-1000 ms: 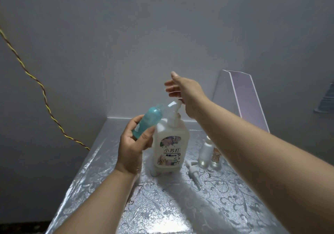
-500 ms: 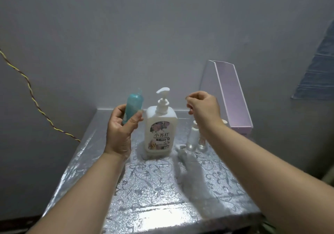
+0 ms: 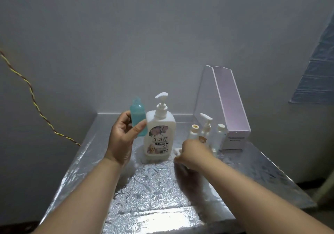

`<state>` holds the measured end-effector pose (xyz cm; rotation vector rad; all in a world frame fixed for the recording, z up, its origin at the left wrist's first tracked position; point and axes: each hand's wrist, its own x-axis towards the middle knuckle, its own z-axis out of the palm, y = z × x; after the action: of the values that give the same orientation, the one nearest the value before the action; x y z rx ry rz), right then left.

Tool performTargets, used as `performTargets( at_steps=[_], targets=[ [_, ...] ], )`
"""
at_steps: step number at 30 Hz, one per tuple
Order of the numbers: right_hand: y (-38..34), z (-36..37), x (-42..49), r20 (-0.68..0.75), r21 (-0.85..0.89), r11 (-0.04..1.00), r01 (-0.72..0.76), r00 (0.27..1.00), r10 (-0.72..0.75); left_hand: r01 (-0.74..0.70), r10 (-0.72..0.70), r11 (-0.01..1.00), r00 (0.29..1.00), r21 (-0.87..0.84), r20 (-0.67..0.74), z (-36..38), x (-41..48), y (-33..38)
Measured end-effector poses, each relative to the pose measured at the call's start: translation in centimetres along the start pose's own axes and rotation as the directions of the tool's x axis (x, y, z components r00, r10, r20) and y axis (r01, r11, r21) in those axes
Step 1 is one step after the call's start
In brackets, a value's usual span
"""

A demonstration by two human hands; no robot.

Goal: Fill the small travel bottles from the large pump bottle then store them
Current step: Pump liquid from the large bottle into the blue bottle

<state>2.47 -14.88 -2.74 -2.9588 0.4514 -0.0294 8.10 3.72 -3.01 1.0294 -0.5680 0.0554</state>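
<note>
My left hand grips a small teal travel bottle, upright and uncapped, just left of the large white pump bottle. That bottle stands on the silver table. My right hand is down at the table surface to the right of the pump bottle. Its fingers curl over a small white pump cap, of which only an end shows. Behind this hand stand three small bottles: one with a beige top, a small pump bottle and a clear one.
A tall clear and pink storage box stands at the back right against the wall. A twisted yellow and brown cable hangs along the left wall. The table edges drop off at the left, right and front.
My right hand came off the pump head and dropped to the table beside the large bottle. My left hand drew the teal bottle away from the spout and turned it upright.
</note>
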Motion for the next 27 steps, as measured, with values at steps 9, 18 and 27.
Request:
performTargets(
  at_steps=[9,18,27],
  targets=[
    [0.0,-7.9,-2.2,0.105,0.569,0.822,-0.025,0.994,-0.042,0.018,-0.028,0.998,0.982,0.058,0.185,0.5,-0.6,0.5],
    [-3.3,-10.7,-3.0,-0.279,0.959,0.018,0.282,0.957,-0.083,0.050,-0.079,0.991,0.965,0.121,0.250,1.0,-0.9,0.8],
    [-5.4,-10.4,-2.8,-0.309,0.951,-0.073,0.301,0.940,-0.144,0.060,-0.093,0.990,0.956,0.127,0.277,1.1,-0.9,0.6]
  ],
)
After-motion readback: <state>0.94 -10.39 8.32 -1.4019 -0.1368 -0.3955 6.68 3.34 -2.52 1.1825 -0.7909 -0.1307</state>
